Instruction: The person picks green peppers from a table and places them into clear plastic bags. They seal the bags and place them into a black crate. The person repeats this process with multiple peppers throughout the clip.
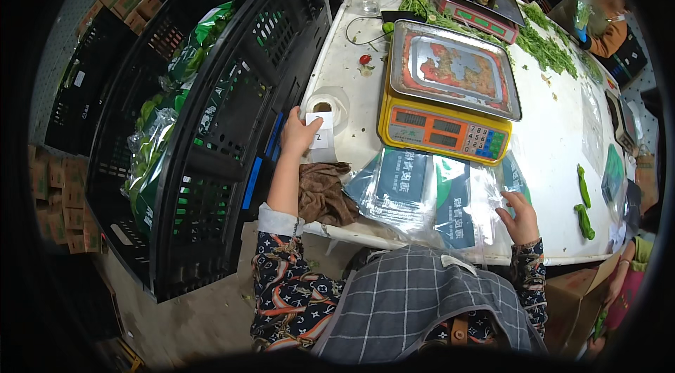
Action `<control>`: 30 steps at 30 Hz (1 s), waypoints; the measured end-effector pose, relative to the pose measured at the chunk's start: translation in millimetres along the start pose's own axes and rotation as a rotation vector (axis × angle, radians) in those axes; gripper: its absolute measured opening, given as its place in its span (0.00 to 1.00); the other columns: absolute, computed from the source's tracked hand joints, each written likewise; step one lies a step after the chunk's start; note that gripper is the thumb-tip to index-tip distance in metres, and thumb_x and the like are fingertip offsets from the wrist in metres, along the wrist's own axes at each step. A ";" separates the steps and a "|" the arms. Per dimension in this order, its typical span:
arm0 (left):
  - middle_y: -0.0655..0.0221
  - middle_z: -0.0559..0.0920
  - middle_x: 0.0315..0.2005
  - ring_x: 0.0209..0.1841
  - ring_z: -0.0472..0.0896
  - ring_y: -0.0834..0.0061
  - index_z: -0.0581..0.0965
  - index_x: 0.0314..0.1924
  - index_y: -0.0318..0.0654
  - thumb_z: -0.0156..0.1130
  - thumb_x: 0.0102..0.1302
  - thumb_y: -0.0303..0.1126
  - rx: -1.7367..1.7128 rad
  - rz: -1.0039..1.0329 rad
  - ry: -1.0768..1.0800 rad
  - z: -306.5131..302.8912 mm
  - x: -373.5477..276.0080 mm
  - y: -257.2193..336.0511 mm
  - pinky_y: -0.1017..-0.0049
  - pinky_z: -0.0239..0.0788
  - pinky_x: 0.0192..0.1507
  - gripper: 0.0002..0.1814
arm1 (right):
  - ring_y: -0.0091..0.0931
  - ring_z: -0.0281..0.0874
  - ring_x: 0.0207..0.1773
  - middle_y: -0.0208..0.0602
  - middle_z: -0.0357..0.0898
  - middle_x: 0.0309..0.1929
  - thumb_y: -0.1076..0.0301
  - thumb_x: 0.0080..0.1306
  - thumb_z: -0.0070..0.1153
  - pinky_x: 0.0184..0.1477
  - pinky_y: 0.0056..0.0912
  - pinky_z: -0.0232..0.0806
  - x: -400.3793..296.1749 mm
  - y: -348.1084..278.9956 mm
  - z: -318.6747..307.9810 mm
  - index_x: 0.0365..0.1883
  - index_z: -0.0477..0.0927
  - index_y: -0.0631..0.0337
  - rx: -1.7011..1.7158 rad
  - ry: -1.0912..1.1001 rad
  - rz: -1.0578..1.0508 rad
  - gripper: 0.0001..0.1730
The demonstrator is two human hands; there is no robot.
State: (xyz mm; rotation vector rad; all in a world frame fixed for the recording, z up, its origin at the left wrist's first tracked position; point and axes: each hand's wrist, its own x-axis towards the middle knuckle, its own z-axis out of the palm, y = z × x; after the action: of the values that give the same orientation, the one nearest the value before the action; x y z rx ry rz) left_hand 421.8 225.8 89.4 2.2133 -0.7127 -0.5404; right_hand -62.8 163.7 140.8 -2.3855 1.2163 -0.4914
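My left hand is at the table's left edge, its thumb on a white paper label that lies by a roll of clear film or tape. My right hand, fingers apart, is over the right end of the printed plastic bags; whether it touches them I cannot tell. Beyond the bags stands a yellow digital scale with a worn metal tray. A crumpled brown cloth lies just below the label, beside the bags.
Black plastic crates with bagged green vegetables stand at the left. Green peppers lie on the white table at the right. Leafy greens and a second scale are farther back. Other people stand around; an open cardboard box is at lower right.
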 end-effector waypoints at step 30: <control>0.56 0.79 0.34 0.39 0.77 0.57 0.72 0.48 0.43 0.65 0.47 0.37 0.665 0.473 0.001 36.4 -12.8 46.0 0.62 0.68 0.39 0.26 | 0.37 0.73 0.36 0.40 0.74 0.38 0.68 0.53 0.58 0.37 0.32 0.66 -14.5 -0.7 -6.2 0.40 0.75 0.62 0.014 0.004 0.091 0.16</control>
State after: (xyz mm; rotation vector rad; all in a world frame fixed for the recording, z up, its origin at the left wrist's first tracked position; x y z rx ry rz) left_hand 376.6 188.6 102.8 2.4909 -1.5330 -0.0545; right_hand -73.3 174.7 144.7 -2.3062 1.3119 -0.4746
